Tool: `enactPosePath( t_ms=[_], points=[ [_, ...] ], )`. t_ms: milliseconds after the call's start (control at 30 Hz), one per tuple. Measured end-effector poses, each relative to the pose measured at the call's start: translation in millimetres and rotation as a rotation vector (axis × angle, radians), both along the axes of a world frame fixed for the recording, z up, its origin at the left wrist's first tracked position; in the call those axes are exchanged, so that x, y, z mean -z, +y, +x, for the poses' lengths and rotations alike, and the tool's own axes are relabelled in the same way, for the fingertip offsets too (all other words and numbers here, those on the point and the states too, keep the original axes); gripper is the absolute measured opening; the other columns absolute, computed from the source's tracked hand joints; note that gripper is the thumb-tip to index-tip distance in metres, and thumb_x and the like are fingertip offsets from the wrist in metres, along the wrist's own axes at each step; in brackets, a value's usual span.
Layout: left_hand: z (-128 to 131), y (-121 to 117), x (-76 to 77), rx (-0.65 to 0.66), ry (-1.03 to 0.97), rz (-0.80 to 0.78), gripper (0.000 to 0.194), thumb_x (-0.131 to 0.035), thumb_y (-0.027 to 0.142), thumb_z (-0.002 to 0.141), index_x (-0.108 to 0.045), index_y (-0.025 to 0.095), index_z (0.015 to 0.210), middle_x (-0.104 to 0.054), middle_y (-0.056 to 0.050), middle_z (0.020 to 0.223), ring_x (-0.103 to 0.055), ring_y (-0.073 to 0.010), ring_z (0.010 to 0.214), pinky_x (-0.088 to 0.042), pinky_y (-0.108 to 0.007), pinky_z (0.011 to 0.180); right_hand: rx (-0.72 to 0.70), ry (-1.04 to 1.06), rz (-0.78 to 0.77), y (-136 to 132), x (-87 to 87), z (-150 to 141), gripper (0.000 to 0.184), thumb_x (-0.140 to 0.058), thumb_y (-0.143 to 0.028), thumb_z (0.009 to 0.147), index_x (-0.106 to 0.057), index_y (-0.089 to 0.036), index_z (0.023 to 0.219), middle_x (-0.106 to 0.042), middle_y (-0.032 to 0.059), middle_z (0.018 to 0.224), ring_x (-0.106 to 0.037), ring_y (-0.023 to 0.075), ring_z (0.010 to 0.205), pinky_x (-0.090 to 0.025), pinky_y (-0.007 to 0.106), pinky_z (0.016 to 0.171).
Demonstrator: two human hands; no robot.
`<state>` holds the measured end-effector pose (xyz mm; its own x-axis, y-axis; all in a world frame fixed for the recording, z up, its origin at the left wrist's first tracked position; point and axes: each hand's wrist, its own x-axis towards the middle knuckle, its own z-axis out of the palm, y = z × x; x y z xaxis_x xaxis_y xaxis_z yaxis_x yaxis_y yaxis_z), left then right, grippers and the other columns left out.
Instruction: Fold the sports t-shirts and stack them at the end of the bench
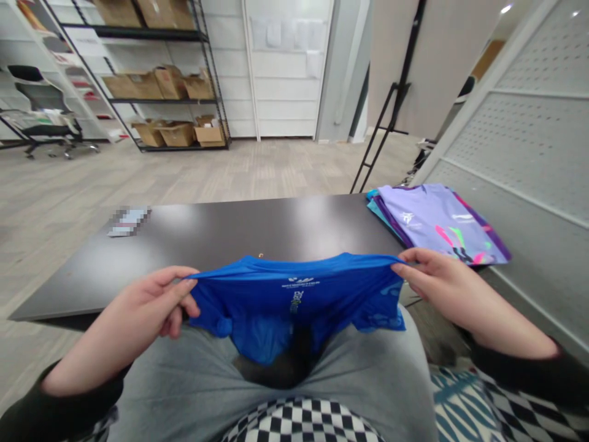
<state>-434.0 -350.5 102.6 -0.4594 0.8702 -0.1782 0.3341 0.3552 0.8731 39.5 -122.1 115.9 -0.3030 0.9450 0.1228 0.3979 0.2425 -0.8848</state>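
A blue T-shirt (271, 307) with small white lettering below its neckline is stretched between my two hands, above my lap at the table's near edge. My left hand (156, 301) pinches one shoulder of it between thumb and fingers. At the opposite shoulder, my right hand (427, 273) grips the cloth the same way. The shirt's lower part hangs down toward my legs, where its dark end is partly in shadow. On the right end of the dark table (221, 233) lies a stack of folded shirts (414, 209), a lilac one on top.
A small blurred packet (129, 221) lies at the table's far left. Beyond the table stand a shelf rack (156, 101) with cardboard boxes and a black easel-like stand (380, 132). A white perforated panel (529, 141) borders the right side. An office chair (43, 110) is at far left.
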Motion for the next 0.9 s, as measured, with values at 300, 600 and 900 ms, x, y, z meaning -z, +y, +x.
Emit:
enactPosePath(
  t_ms=[300, 600, 900],
  points=[
    [-15, 186, -69.3, -0.119, 0.614, 0.565, 0.048, -0.043, 0.041, 0.116, -0.068, 0.008, 0.141, -0.078, -0.012, 0.131, -0.076, -0.0220, 0.120, -0.058, -0.040, 0.109, 0.206, 0.176, 0.547, 129, -38.7, -142, 0.051, -0.055, -0.054, 0.112, -0.052, -0.023, 0.153, -0.080, 0.0148, 0.125, -0.079, 0.0324, 0.115, -0.064, 0.054, 0.106],
    [-14, 237, 87.5, 0.234, 0.856, -0.154, 0.079, -0.054, 0.061, 0.108, -0.049, 0.015, 0.173, -0.041, -0.021, 0.181, -0.038, -0.0454, 0.168, -0.027, -0.062, 0.137, -0.191, -0.812, 0.231, 167, 101.3, -161, 0.095, -0.052, -0.072, 0.108, -0.027, -0.019, 0.182, -0.036, 0.0228, 0.183, -0.032, 0.0502, 0.169, -0.024, 0.074, 0.136],
    [-99, 205, 119.7, 0.252, 0.926, -0.196, 0.095, -0.040, 0.078, 0.105, -0.036, 0.020, 0.181, -0.028, -0.017, 0.187, -0.023, -0.0431, 0.175, -0.017, -0.068, 0.139, -0.320, -0.854, 0.259, 221, 125.8, -86, 0.094, -0.041, -0.081, 0.107, -0.034, -0.025, 0.181, -0.024, 0.0122, 0.189, -0.018, 0.0413, 0.176, -0.011, 0.070, 0.141]
  ],
)
